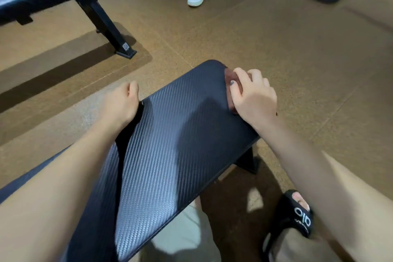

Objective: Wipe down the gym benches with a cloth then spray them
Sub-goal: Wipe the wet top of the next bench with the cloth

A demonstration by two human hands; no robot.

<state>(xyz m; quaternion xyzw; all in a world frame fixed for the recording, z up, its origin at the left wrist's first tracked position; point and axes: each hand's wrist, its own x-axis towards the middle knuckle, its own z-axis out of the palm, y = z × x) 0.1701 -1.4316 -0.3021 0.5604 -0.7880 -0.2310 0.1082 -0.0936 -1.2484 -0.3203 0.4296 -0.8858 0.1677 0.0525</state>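
While right hand [253, 93] presses brown cloth [230, 76] on bench surface [170, 134], grip curled around it, cloth mostly hidden, left hand [123, 100] fingers hidden over edge, grip unclear, slipper [297, 217] lettering partly unreadable.

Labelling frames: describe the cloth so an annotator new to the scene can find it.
Start at the near bench, the black woven-textured pad between the two forearms. At its far right corner, the right hand presses on a small reddish-brown cloth. It is the only reddish thing on the dark pad, mostly hidden under the fingers.

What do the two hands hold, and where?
Right hand grips a brown cloth, bunched at the bench pad's far corner. Left hand grips the pad's left edge.
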